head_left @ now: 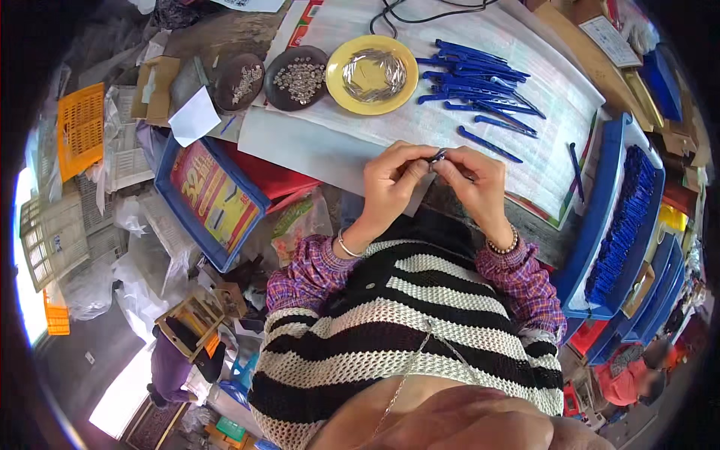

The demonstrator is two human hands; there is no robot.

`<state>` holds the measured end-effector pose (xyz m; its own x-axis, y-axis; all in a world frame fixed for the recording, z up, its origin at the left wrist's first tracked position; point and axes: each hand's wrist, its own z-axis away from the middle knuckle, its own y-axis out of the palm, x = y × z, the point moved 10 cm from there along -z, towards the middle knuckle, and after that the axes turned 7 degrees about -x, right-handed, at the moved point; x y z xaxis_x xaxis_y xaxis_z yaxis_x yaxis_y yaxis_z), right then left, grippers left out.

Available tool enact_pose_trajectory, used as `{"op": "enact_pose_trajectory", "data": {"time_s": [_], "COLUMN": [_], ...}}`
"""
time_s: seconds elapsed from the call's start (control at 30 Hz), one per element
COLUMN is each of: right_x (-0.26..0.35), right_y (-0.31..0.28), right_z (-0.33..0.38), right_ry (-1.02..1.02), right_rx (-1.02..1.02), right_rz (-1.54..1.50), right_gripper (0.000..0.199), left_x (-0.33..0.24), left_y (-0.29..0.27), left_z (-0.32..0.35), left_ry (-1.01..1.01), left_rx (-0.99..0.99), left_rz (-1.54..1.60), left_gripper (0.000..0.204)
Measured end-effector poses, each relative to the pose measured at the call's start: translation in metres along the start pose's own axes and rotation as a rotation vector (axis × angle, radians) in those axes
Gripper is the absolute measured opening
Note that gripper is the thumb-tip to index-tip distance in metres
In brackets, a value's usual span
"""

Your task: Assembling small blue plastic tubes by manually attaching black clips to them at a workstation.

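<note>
In front of my body, both hands meet at the table's near edge. My left hand (pixel 393 174) and my right hand (pixel 477 186) are closed, thumbs and fingertips pinching a small dark-blue plastic piece (pixel 437 157) between them. Most of it is covered by the fingers, so its full shape is hidden. Just beyond my right hand lies a single long, narrow blue plastic piece (pixel 489 144). Farther off is a loose pile of similar blue pieces (pixel 472 71). A yellow plate (pixel 337 88) holds many thin silvery metal pins.
Two dark bowls, one (pixel 279 99) nearer the plate and another (pixel 223 84) at its left, hold small metal parts. A blue bin (pixel 616 142) full of blue pieces stands at right. Another blue tray (pixel 262 201) sits at left. A black cable (pixel 435 9) crosses the far edge. Other people work behind.
</note>
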<state>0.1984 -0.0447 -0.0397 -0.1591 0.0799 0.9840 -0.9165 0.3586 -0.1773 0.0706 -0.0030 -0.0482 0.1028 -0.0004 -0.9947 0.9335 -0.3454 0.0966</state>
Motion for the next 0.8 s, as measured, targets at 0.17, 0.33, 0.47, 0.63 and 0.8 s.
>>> {"op": "enact_pose_trajectory", "data": {"time_s": [0.17, 0.33, 0.47, 0.63, 0.8], "right_x": [0.003, 0.002, 0.010, 0.005, -0.013], "right_y": [-0.002, -0.016, -0.007, -0.012, -0.003], "right_z": [0.000, -0.006, -0.007, -0.009, -0.005], "right_ry": [-0.025, 0.051, 0.006, 0.020, 0.178], "right_rx": [-0.025, -0.122, -0.045, -0.007, 0.011], "right_rz": [0.046, -0.170, -0.069, -0.105, -0.187], "right_gripper": [0.011, 0.022, 0.017, 0.020, 0.019], "left_x": [-0.002, 0.001, 0.003, 0.010, 0.011], "left_y": [-0.001, 0.005, 0.006, 0.005, 0.006], "left_z": [0.001, -0.002, -0.001, 0.001, 0.001], "left_ry": [0.002, -0.045, -0.082, -0.185, -0.200], "left_rx": [-0.008, 0.022, 0.018, 0.025, 0.012], "left_rz": [-0.004, 0.069, 0.114, 0.145, 0.174], "left_gripper": [0.017, 0.015, 0.015, 0.014, 0.014]}}
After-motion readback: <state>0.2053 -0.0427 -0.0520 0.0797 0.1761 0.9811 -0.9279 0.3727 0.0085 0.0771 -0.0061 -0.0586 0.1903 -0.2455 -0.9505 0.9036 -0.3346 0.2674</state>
